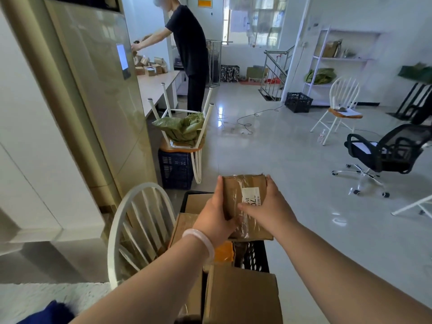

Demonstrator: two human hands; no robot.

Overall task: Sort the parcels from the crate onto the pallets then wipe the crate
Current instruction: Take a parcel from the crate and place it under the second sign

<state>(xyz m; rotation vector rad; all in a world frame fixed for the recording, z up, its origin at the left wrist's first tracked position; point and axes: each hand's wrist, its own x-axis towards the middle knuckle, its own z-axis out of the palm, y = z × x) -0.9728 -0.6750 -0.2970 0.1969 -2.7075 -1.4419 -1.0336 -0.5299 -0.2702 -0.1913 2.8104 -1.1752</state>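
Observation:
I hold a brown cardboard parcel (243, 188) with clear tape and a white label above a black crate (257, 256). My left hand (216, 216) grips its left side, a pale bracelet on the wrist. My right hand (268, 206) grips its right side, thumb across the label. Inside the crate lie more cardboard parcels (184, 226) and an orange packet (224, 252). A larger brown box (242, 298) sits at the crate's near end. No pallet is in view.
A white chair (138, 230) stands left of the crate. A dark blue crate (174, 169) carries an upturned chair with a green sack (182, 128). A person (189, 50) handles small boxes at a long table. An office chair (385, 155) stands right.

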